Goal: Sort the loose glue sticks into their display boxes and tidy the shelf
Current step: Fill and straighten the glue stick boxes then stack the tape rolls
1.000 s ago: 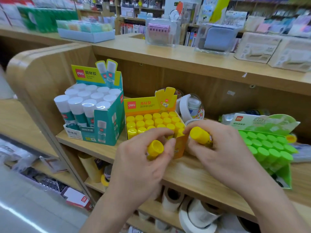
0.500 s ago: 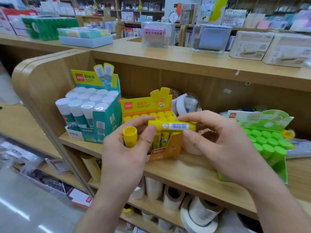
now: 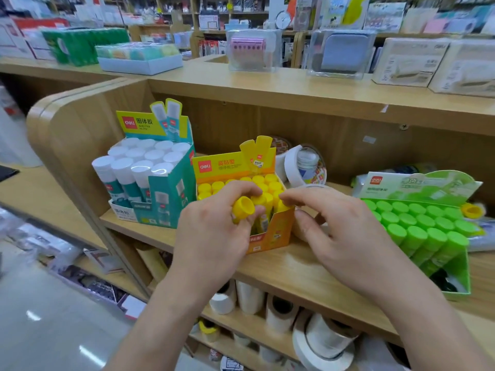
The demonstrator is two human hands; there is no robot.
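The yellow display box (image 3: 270, 238) stands mid-shelf, packed with yellow-capped glue sticks (image 3: 263, 180). My left hand (image 3: 211, 236) grips one loose yellow glue stick (image 3: 242, 207) just in front of the box, its round end turned toward me. My right hand (image 3: 342, 231) hovers at the box's front right corner with loosely curled fingers and nothing in it; its fingertips are beside a stick standing in the front row (image 3: 263, 202). A teal box (image 3: 171, 199) of white-capped sticks is on the left, a green box (image 3: 459, 282) of green-capped sticks on the right.
Another yellow item (image 3: 470, 210) lies behind the green box. Tape rolls (image 3: 302, 167) lean at the back of the shelf (image 3: 289, 266), and more rolls (image 3: 324, 338) fill the shelf below. The top ledge (image 3: 267, 87) carries boxed goods. The aisle floor is at the lower left.
My right hand lowered its sideways yellow stick into the box's front row and let go. My left hand moved closer to the box, still holding its stick.
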